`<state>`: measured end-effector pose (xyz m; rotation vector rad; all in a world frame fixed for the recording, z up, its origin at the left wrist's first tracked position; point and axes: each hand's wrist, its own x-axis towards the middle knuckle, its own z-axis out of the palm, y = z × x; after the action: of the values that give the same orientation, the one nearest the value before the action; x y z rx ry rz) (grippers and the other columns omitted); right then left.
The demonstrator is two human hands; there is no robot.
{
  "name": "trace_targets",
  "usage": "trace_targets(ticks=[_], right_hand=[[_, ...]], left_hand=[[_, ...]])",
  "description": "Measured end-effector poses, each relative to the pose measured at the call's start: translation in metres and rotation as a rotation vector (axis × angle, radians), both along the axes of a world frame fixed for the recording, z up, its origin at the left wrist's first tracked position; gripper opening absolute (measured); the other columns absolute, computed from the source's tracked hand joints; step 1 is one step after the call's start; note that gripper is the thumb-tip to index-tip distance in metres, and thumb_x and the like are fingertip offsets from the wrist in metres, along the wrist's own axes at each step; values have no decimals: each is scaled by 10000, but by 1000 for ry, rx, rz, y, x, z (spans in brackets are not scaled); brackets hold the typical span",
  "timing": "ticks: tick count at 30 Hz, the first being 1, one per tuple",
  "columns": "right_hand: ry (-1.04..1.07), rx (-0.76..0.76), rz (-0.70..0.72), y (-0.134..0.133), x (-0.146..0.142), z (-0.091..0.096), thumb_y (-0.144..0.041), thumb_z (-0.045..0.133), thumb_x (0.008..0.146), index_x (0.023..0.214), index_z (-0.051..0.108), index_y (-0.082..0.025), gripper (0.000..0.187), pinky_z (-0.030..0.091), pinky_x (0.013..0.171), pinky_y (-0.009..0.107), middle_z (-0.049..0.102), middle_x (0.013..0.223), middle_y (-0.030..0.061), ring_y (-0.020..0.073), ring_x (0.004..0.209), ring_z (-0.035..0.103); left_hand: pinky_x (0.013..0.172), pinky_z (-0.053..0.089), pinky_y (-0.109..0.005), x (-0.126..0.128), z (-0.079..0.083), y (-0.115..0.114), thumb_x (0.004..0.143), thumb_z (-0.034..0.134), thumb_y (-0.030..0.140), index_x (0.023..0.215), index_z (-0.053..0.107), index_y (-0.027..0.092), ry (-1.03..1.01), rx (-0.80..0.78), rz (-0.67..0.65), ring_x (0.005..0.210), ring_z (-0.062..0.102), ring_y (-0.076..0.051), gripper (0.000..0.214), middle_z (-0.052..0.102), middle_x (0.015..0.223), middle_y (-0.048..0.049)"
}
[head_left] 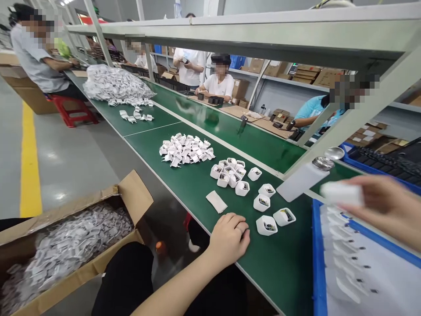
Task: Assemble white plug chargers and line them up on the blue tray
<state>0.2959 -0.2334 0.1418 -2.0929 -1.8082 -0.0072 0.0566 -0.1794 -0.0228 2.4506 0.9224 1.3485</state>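
My right hand (384, 204), blurred, grips a white plastic casing (342, 194) between thumb and fingers. It hovers above a blue tray (317, 259), in which white casings (350, 259) stand in a row on white sheeting. At the table's near edge rests my left hand (230, 237), fingers loosely bent and nothing visible in them. Just beyond it lies a folded white cloth (216, 202). Several open white casings with small electronic parts inside (266, 225) stand between the hands and farther back. A white bottle with a metal cap (302, 181) appears behind them.
Small white plastic parts (186, 150) form a pile on the green table (144, 145); a large bagged heap (115, 85) lies farther left. A cardboard box (131, 197) of white parts stands beside my legs. A shelf frame (243, 24) spans overhead. Co-workers sit across the line.
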Motion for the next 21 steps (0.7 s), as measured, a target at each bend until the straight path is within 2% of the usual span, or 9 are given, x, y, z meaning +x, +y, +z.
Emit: trace_targets(ticks=[1, 3, 6, 10, 13, 15, 18, 21], right_hand=[[9, -206, 140, -4, -34, -7, -430, 503, 666, 942, 444, -257, 331, 461, 505, 256, 575, 796, 38, 144, 608, 549], [-26, -498, 360, -6, -91, -25, -255, 506, 675, 917, 466, -253, 246, 447, 491, 234, 573, 789, 7, 123, 571, 540], [-209, -632, 478, 1, -137, -53, -90, 495, 626, 900, 481, -204, 297, 447, 522, 250, 562, 846, 32, 158, 654, 564], [-244, -541, 492, 18, -143, -76, -141, 488, 677, 973, 459, -191, 302, 466, 560, 265, 561, 937, 51, 159, 670, 582], [-312, -394, 466, 24, -142, -77, -172, 464, 700, 1043, 439, -194, 345, 475, 489, 277, 540, 1030, 70, 156, 617, 588], [-386, -258, 474, 21, -145, -73, -201, 451, 705, 1077, 431, -182, 372, 481, 471, 297, 541, 1040, 89, 180, 647, 594], [-448, -105, 481, 12, -149, -66, -231, 405, 725, 1079, 442, -167, 362, 496, 496, 307, 553, 1033, 100, 197, 718, 593], [-466, -103, 479, 5, -148, -62, -214, 377, 729, 1053, 464, -159, 340, 505, 497, 288, 563, 1026, 92, 183, 716, 596]], left_hand=[[693, 459, -287, -2, 1, 0, 674, 490, 142, 712, 568, 179, -48, 12, -15, 785, 528, -156, 94, 609, 814, -22], [741, 446, -286, -10, 4, 1, 678, 490, 134, 743, 566, 175, -139, 2, -6, 835, 510, -156, 108, 592, 866, -36], [791, 421, -323, -29, 9, 19, 684, 484, 136, 799, 558, 171, -209, -63, 140, 904, 477, -175, 141, 552, 943, -66], [822, 394, -369, -61, 17, 78, 678, 470, 137, 890, 534, 154, -146, -217, 388, 971, 460, -221, 222, 523, 1002, -96], [750, 427, -330, -76, 24, 132, 702, 406, 110, 1031, 460, 108, 29, -412, 462, 873, 535, -212, 334, 529, 1024, -132], [735, 424, -319, -77, 29, 158, 698, 408, 100, 1072, 431, 97, 143, -448, 467, 885, 540, -227, 375, 505, 1083, -157], [719, 414, -309, -73, 36, 180, 666, 468, 104, 1050, 445, 82, 207, -441, 445, 888, 541, -251, 386, 506, 1086, -175], [693, 403, -306, -70, 43, 184, 706, 408, 114, 917, 510, 32, 241, -431, 414, 848, 552, -247, 249, 575, 936, -157]])
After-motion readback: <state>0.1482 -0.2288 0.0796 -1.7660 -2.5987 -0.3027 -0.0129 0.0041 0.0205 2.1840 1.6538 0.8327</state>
